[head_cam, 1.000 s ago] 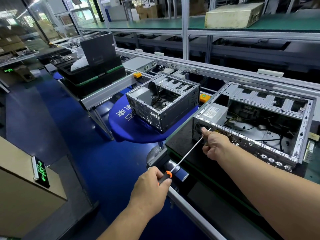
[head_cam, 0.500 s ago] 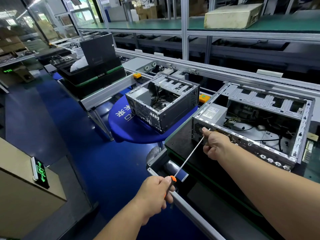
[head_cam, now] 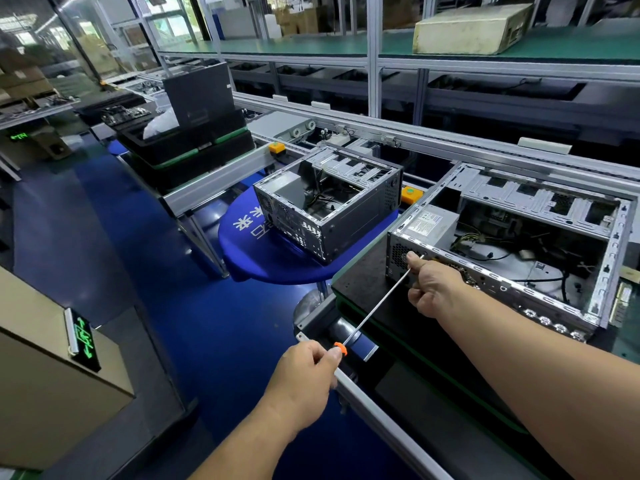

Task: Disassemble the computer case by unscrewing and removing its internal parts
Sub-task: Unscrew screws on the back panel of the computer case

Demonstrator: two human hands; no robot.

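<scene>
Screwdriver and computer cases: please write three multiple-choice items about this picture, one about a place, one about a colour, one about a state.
1. Where does the screwdriver tip point?
A. rear panel of the near computer case
B. blue round table
C. green shelf

2. What colour is the collar at the handle?
A. yellow
B. orange
C. white

3. What is the left hand doing?
A. resting open
B. gripping the handle
C. holding a cable

Answers:
1 A, the shaft ends at the rear grille, steadied by the right hand.
2 B, orange shows beside the fingers.
3 B, fingers curl round the handle.
</scene>
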